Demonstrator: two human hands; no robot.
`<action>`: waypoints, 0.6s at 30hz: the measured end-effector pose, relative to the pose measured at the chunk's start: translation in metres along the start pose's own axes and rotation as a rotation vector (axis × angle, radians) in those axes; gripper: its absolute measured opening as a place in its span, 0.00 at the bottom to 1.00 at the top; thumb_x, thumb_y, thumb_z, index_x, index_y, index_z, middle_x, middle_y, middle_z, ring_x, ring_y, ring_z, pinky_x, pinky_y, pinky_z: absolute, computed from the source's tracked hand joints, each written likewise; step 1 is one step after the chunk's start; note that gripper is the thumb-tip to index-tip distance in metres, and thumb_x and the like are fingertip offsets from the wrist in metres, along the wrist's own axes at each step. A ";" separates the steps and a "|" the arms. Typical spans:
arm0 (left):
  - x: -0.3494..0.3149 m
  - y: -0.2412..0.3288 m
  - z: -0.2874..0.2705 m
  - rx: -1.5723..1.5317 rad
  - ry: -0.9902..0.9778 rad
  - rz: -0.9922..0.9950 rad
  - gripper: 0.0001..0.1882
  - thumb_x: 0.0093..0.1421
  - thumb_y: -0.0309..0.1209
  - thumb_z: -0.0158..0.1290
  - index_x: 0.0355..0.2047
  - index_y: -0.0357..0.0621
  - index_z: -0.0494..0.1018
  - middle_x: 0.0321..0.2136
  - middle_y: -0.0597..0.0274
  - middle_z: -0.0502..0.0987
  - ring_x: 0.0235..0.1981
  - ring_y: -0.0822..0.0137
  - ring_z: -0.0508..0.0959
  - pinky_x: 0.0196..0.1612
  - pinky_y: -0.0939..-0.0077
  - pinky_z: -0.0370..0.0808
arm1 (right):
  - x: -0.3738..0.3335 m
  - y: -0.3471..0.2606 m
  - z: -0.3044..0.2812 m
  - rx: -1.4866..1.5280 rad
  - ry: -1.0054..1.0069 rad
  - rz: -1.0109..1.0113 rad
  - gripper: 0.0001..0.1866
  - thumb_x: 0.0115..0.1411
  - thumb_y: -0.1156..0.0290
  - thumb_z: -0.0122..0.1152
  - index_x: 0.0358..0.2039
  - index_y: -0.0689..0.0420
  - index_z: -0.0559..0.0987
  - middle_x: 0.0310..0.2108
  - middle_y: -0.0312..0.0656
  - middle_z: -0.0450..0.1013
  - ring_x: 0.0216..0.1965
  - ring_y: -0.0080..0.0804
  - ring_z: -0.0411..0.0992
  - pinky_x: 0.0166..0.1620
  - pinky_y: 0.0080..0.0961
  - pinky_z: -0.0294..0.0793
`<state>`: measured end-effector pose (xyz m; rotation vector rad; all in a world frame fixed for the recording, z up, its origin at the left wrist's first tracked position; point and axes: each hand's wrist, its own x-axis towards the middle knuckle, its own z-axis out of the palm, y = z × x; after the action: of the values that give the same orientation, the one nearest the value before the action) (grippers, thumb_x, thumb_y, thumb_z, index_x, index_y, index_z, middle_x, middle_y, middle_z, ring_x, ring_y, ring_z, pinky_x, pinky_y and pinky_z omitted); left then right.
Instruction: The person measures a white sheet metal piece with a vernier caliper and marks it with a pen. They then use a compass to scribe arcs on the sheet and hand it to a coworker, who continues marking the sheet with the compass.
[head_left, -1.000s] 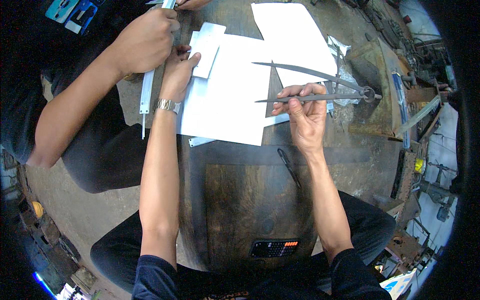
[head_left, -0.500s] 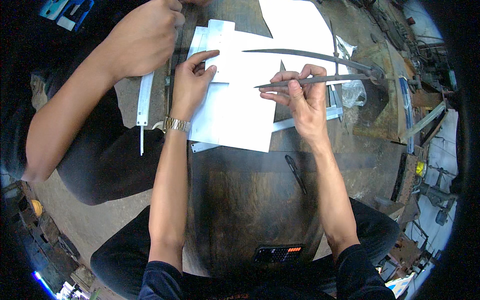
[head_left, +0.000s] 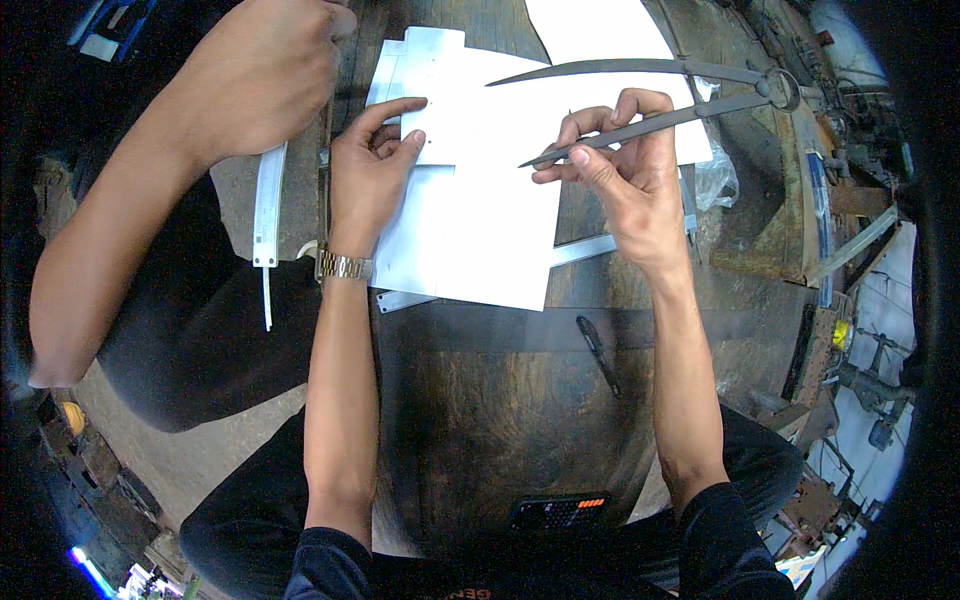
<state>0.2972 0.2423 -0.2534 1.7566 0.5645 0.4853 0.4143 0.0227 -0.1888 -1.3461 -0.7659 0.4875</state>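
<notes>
My right hand pinches the lower leg of large dark metal dividers between thumb and fingers. Their two pointed legs are spread apart and point left over white sheets on the wooden table; whether the tips touch the paper I cannot tell. My left hand, wearing a watch, holds the edge of a pale flat rectangular plate lying on the sheets, with thumb and forefinger on top and the other fingers curled.
At the left, another person's fist is above a caliper. A metal ruler sticks out beneath the paper. Nearer me lie a black pen and a calculator. Clear plastic lies at the right, by another sheet.
My right hand has shifted slightly right, and the hinge end of the dividers has swung up and right in the picture. My left hand stays on the plate.
</notes>
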 end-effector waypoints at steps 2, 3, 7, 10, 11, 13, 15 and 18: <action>0.000 0.000 0.002 -0.008 -0.006 0.015 0.18 0.60 0.23 0.61 0.51 0.45 0.80 0.28 0.70 0.77 0.25 0.83 0.68 0.28 0.85 0.68 | -0.001 0.001 -0.002 0.014 0.026 0.011 0.17 0.65 0.85 0.53 0.48 0.56 0.60 0.39 0.47 0.73 0.43 0.38 0.80 0.45 0.37 0.88; 0.001 0.000 0.003 -0.006 -0.011 0.015 0.17 0.60 0.23 0.61 0.51 0.45 0.80 0.29 0.69 0.78 0.25 0.83 0.68 0.28 0.85 0.68 | -0.001 0.003 -0.003 0.003 0.023 0.015 0.15 0.65 0.86 0.53 0.47 0.57 0.61 0.39 0.47 0.73 0.43 0.39 0.79 0.46 0.37 0.87; 0.003 0.002 0.011 -0.013 0.000 0.093 0.14 0.61 0.24 0.60 0.48 0.43 0.81 0.33 0.66 0.82 0.26 0.81 0.71 0.29 0.83 0.71 | -0.001 0.008 -0.005 -0.040 -0.002 -0.004 0.10 0.66 0.82 0.53 0.45 0.58 0.65 0.38 0.49 0.74 0.44 0.45 0.80 0.46 0.42 0.88; 0.003 0.005 0.013 0.060 -0.029 -0.021 0.14 0.60 0.22 0.61 0.47 0.42 0.81 0.44 0.65 0.83 0.37 0.78 0.78 0.43 0.82 0.74 | -0.001 0.011 -0.004 -0.009 0.004 -0.014 0.10 0.67 0.80 0.53 0.45 0.57 0.65 0.37 0.50 0.74 0.44 0.49 0.80 0.45 0.45 0.88; 0.002 0.006 0.014 0.037 -0.012 -0.009 0.14 0.60 0.22 0.60 0.47 0.41 0.81 0.43 0.65 0.83 0.36 0.78 0.78 0.42 0.82 0.74 | 0.000 0.011 -0.004 0.010 0.007 -0.016 0.10 0.67 0.79 0.54 0.46 0.57 0.65 0.37 0.50 0.74 0.44 0.49 0.80 0.46 0.45 0.88; 0.002 0.007 0.014 -0.007 0.014 0.031 0.13 0.60 0.21 0.60 0.46 0.41 0.81 0.41 0.66 0.83 0.35 0.79 0.78 0.40 0.82 0.75 | 0.000 0.011 -0.003 0.055 0.012 -0.004 0.10 0.67 0.82 0.52 0.46 0.59 0.65 0.38 0.50 0.75 0.45 0.45 0.80 0.48 0.41 0.87; 0.002 0.007 0.014 0.049 0.031 0.006 0.13 0.60 0.21 0.60 0.46 0.40 0.81 0.39 0.66 0.82 0.33 0.79 0.78 0.38 0.83 0.74 | 0.000 0.013 -0.002 0.073 0.019 -0.007 0.10 0.67 0.83 0.52 0.47 0.60 0.65 0.39 0.50 0.75 0.45 0.43 0.79 0.49 0.39 0.86; 0.003 0.004 0.014 0.044 0.079 0.014 0.12 0.60 0.24 0.61 0.46 0.41 0.80 0.34 0.61 0.82 0.31 0.76 0.80 0.34 0.80 0.76 | 0.004 0.019 0.003 0.049 0.036 -0.044 0.11 0.68 0.82 0.52 0.47 0.60 0.64 0.39 0.50 0.75 0.45 0.43 0.80 0.49 0.40 0.86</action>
<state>0.3081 0.2325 -0.2534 1.7899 0.6229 0.5582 0.4169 0.0312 -0.2069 -1.2869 -0.7481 0.4432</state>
